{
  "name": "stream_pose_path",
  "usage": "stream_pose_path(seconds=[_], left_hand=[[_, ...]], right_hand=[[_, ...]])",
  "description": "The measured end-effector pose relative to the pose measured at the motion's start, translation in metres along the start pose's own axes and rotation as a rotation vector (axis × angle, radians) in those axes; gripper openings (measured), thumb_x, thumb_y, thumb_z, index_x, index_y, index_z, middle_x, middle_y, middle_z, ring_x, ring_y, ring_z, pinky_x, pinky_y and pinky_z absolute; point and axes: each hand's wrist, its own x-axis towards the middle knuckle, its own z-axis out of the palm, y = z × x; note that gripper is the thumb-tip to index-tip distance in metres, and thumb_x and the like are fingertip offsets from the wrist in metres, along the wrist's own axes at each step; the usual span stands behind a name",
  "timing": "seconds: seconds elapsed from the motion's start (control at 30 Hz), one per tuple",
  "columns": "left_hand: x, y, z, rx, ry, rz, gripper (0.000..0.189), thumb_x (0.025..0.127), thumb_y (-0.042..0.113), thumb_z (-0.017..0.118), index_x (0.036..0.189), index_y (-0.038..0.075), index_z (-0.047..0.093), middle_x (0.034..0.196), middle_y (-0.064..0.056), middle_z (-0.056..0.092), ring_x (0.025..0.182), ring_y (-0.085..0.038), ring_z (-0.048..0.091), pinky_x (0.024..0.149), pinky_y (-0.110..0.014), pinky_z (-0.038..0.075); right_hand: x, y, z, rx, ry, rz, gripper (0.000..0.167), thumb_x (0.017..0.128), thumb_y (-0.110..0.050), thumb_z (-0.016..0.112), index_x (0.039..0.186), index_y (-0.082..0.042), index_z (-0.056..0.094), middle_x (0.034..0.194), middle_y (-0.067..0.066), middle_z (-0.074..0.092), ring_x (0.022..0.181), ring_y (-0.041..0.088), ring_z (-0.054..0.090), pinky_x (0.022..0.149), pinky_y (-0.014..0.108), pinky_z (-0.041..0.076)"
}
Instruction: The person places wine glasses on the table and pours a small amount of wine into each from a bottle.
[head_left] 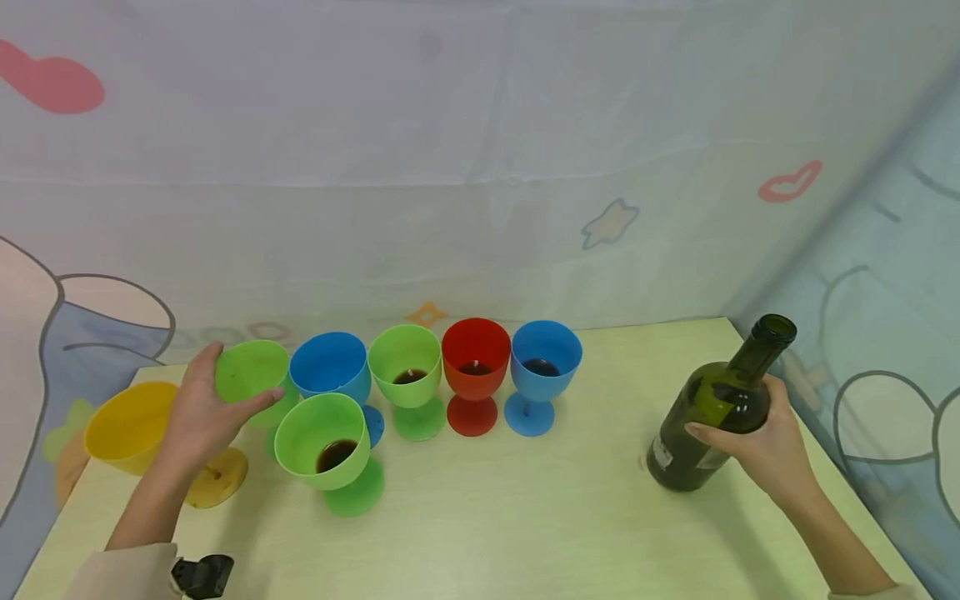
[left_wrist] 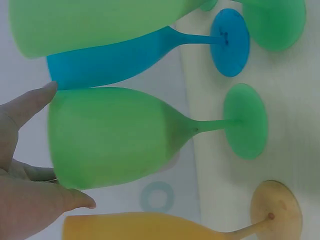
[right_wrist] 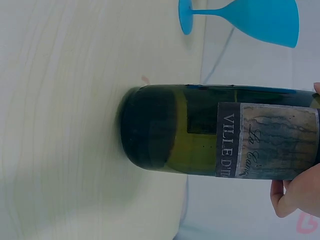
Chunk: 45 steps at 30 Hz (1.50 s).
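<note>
My left hand (head_left: 213,408) spreads at the rim of a light green goblet (left_wrist: 115,135), fingers on one side and thumb on the other. That goblet stands upright on its foot; whether the fingers press on it is hard to see. A yellow goblet (head_left: 131,425) stands just left, partly behind the hand and wrist. My right hand (head_left: 776,454) grips a dark green wine bottle (right_wrist: 200,130) around its upper body. The bottle's base is at the tabletop, its mouth is uncapped, and dark liquid shows low inside.
Right of the left hand stand blue (head_left: 330,362), green (head_left: 405,358), red (head_left: 476,354) and light blue (head_left: 546,362) goblets in a row; the last three hold dark liquid. Another green goblet (head_left: 322,442) with dark liquid stands in front. A patterned cloth (head_left: 480,208) hangs behind the table (head_left: 525,525).
</note>
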Motion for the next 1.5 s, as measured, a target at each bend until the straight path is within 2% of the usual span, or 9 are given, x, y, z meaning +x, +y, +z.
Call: stream_pose_path(seconds=[0.17, 0.33, 0.57, 0.67, 0.83, 0.93, 1.13, 1.33, 1.5], left_hand=[[-0.007, 0.006, -0.014, -0.036, -0.050, -0.016, 0.097, 0.085, 0.038, 0.062, 0.141, -0.008, -0.003, 0.144, -0.034, -0.001, 0.125, -0.057, 0.009, 0.093, -0.069, 0.016], [-0.017, 0.007, -0.034, -0.041, -0.068, -0.062, 0.098, 0.085, 0.042, 0.060, 0.144, 0.002, -0.007, 0.147, -0.028, -0.008, 0.121, -0.061, 0.012, 0.087, -0.071, 0.022], [-0.040, -0.011, -0.054, 0.024, 0.004, -0.071, 0.095, 0.085, 0.038, 0.062, 0.145, 0.005, -0.003, 0.146, -0.030, -0.004, 0.121, -0.062, 0.011, 0.090, -0.070, 0.019], [-0.047, -0.021, -0.060, 0.074, 0.049, -0.101, 0.097, 0.084, 0.037, 0.063, 0.145, 0.001, -0.003, 0.145, -0.031, -0.004, 0.119, -0.063, 0.013, 0.089, -0.070, 0.019], [-0.052, -0.037, -0.064, 0.171, 0.114, -0.165, 0.103, 0.082, 0.042, 0.064, 0.142, -0.004, -0.004, 0.144, -0.033, -0.005, 0.126, -0.056, 0.004, 0.091, -0.071, 0.015], [-0.052, -0.048, -0.062, 0.139, 0.125, -0.185, 0.104, 0.082, 0.041, 0.065, 0.141, -0.006, -0.006, 0.143, -0.034, -0.008, 0.128, -0.052, -0.003, 0.094, -0.070, 0.010], [-0.049, -0.070, -0.053, -0.032, 0.090, -0.243, 0.104, 0.085, 0.038, 0.063, 0.140, -0.002, -0.016, 0.144, -0.026, -0.020, 0.127, -0.053, -0.008, 0.094, -0.067, 0.013], [-0.050, -0.086, -0.040, -0.181, 0.125, -0.221, 0.100, 0.086, 0.031, 0.062, 0.142, 0.006, -0.017, 0.148, -0.015, -0.018, 0.135, -0.030, -0.010, 0.107, -0.040, 0.001], [-0.049, -0.089, -0.031, -0.253, 0.176, -0.222, 0.099, 0.085, 0.026, 0.065, 0.144, 0.014, -0.013, 0.151, -0.010, -0.010, 0.137, -0.019, -0.003, 0.108, -0.029, 0.006]], right_hand=[[-0.001, 0.002, -0.002, -0.008, 0.008, 0.008, 0.086, 0.073, -0.019, 0.077, 0.134, 0.001, 0.020, 0.124, 0.019, 0.040, 0.101, 0.023, 0.043, 0.074, 0.029, 0.036], [-0.001, 0.003, -0.002, -0.005, 0.010, 0.009, 0.086, 0.073, -0.019, 0.077, 0.134, 0.001, 0.020, 0.124, 0.019, 0.040, 0.103, 0.029, 0.042, 0.075, 0.031, 0.035], [-0.002, 0.003, -0.002, 0.001, 0.014, -0.001, 0.085, 0.073, -0.019, 0.077, 0.133, 0.002, 0.020, 0.123, 0.020, 0.039, 0.104, 0.032, 0.042, 0.076, 0.036, 0.035], [-0.003, 0.005, -0.002, 0.003, 0.024, 0.004, 0.083, 0.073, -0.019, 0.077, 0.131, 0.001, 0.021, 0.123, 0.018, 0.040, 0.101, 0.021, 0.043, 0.075, 0.032, 0.035], [-0.003, 0.007, -0.003, 0.008, 0.032, 0.016, 0.081, 0.073, -0.019, 0.078, 0.130, 0.001, 0.023, 0.121, 0.015, 0.040, 0.096, 0.008, 0.041, 0.072, 0.025, 0.035], [-0.003, 0.008, -0.003, 0.006, 0.032, 0.014, 0.081, 0.072, -0.019, 0.078, 0.129, 0.001, 0.023, 0.121, 0.015, 0.041, 0.095, 0.006, 0.041, 0.071, 0.023, 0.036], [-0.004, 0.008, -0.002, 0.010, 0.031, 0.001, 0.082, 0.072, -0.018, 0.078, 0.130, 0.001, 0.023, 0.120, 0.016, 0.041, 0.093, 0.002, 0.041, 0.070, 0.020, 0.037], [-0.004, 0.008, -0.002, 0.004, 0.038, 0.002, 0.082, 0.072, -0.018, 0.078, 0.130, 0.001, 0.023, 0.121, 0.017, 0.041, 0.094, 0.003, 0.041, 0.071, 0.022, 0.036], [-0.004, 0.008, -0.001, -0.004, 0.043, 0.000, 0.083, 0.072, -0.018, 0.078, 0.131, 0.001, 0.023, 0.121, 0.017, 0.041, 0.095, 0.005, 0.040, 0.072, 0.025, 0.034]])
